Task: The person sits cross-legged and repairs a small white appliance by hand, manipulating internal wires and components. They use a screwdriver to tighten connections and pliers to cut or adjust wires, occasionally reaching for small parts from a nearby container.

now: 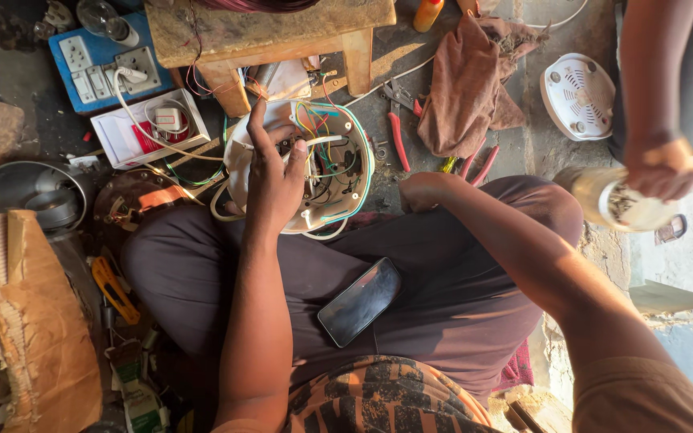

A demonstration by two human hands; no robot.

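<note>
The white appliance housing [326, 172] w/ its insides open sits at your knees, just in front of your lap, on the floor [443, 172]. Coloured wires [326, 140] – green, red, yellow, white – loop inside it. Your left hand [270, 180] lies over the housing's left part, fingers spread & partly curled, fingertips among the wires; can't tell if it actually pinches one. Your right hand [423, 191] is at your right knee, just right of the housing, curled loosely; can't tell if it has hold of anything.

A dark phone [360, 301] rests on your lap, screen up. Beyond the housing stands a low wooden stool [270, 32], wires hanging under it. Right of the housing on the floor: red-handled pliers [399, 128], then a brown rag [467, 88]. Further right, a white round vented cover [577, 95], well apart from the housing.

Left of the stool, a blue switch board [106, 60] w/ sockets & a white open box [150, 128]. At the floor's left edge, a metal bowl [34, 192] & torn cardboard [30, 321]; a yellow cutter [114, 289] lies by your left leg.

At the right edge another person's hand [663, 164] grips a pale jar [611, 199].
</note>
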